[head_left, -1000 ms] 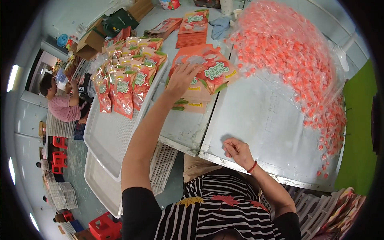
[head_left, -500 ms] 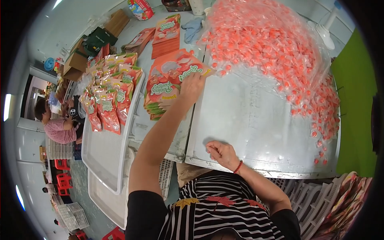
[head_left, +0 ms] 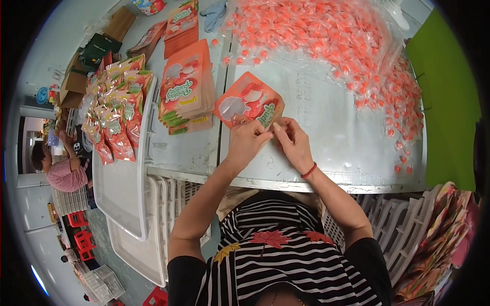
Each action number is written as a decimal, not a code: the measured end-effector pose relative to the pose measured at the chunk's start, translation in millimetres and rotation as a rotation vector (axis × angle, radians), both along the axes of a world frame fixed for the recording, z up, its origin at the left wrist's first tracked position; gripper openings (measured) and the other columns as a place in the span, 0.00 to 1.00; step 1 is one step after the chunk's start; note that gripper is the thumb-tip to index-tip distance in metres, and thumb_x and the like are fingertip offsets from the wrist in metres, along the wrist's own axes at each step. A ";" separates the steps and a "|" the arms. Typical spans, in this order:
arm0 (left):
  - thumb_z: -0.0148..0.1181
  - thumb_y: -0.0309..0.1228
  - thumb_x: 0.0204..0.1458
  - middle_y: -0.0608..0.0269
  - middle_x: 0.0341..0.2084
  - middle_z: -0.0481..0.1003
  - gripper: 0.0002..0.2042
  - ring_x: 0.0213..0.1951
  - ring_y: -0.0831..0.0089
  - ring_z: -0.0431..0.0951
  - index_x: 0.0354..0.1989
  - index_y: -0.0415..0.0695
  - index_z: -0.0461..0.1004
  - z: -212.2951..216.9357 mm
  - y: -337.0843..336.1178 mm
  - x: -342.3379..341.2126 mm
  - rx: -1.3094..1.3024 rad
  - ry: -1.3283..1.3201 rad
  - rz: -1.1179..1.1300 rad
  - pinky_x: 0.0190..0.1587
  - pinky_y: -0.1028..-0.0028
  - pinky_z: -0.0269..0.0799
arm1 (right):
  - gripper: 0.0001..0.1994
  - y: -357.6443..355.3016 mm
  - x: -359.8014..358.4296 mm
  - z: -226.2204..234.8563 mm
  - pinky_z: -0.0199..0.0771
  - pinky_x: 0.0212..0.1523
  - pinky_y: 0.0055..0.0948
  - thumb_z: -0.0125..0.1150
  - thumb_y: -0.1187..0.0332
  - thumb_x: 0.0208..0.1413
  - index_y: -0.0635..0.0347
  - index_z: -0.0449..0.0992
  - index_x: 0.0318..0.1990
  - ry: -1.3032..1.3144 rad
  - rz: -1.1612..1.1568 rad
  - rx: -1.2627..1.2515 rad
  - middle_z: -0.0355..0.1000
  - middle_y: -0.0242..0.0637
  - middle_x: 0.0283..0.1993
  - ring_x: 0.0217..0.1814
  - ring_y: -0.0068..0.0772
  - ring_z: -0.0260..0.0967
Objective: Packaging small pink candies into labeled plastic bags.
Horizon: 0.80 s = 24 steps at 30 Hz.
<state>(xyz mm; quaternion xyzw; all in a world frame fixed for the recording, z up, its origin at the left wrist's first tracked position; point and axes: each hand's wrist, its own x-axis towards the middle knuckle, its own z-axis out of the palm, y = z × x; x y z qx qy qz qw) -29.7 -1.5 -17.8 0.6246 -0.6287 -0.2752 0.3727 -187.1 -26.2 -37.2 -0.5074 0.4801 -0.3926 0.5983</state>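
A flat, red-orange candy pouch (head_left: 244, 99) with a clear window lies tilted over the metal table, its near edge pinched between my two hands. My left hand (head_left: 247, 144) grips that edge with closed fingers. Close beside it, my right hand (head_left: 295, 144) pinches the same edge by the corner, thumb against fingertips. Left of them lies a stack of flat candy pouches (head_left: 185, 89). Beyond my hands spreads a big heap of wrapped red candies (head_left: 311, 35), partly on clear plastic sheeting.
At left, a white plastic tray (head_left: 120, 186) holds several filled pouches (head_left: 116, 115). More flat pouches (head_left: 181, 23) and a blue cloth (head_left: 213, 15) lie farther back. A green panel (head_left: 444, 97) borders the table's right. A person in pink (head_left: 66, 173) is at far left.
My left hand has brought one pouch from the stack to the right and nearer. My right hand has moved up to grip its edge too. The whole view has shifted.
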 end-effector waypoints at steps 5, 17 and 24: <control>0.68 0.28 0.44 0.61 0.16 0.74 0.11 0.18 0.78 0.71 0.22 0.38 0.70 3.0 5.8 -2.4 -0.107 -0.045 -0.025 0.23 0.76 0.66 | 0.12 -0.5 -6.2 -6.8 0.68 0.26 0.32 0.51 0.65 0.59 0.65 0.72 0.30 0.228 0.018 -0.182 0.69 0.43 0.19 0.20 0.37 0.69; 0.57 0.26 0.47 0.55 0.20 0.75 0.16 0.19 0.57 0.77 0.46 0.45 0.69 -8.0 6.6 -36.9 -0.259 -0.572 0.043 0.19 0.61 0.71 | 0.07 18.6 -2.5 -2.0 0.70 0.24 0.43 0.60 0.71 0.51 0.62 0.68 0.33 0.502 -0.040 -0.681 0.71 0.47 0.24 0.25 0.53 0.71; 0.58 0.24 0.43 0.56 0.25 0.75 0.22 0.22 0.59 0.78 0.51 0.41 0.68 -18.5 14.1 -38.8 -0.345 -0.556 -0.046 0.21 0.64 0.73 | 0.08 -15.7 -39.8 -2.3 0.68 0.20 0.36 0.47 0.70 0.59 0.61 0.74 0.35 -0.220 0.413 0.668 0.71 0.38 0.20 0.19 0.34 0.69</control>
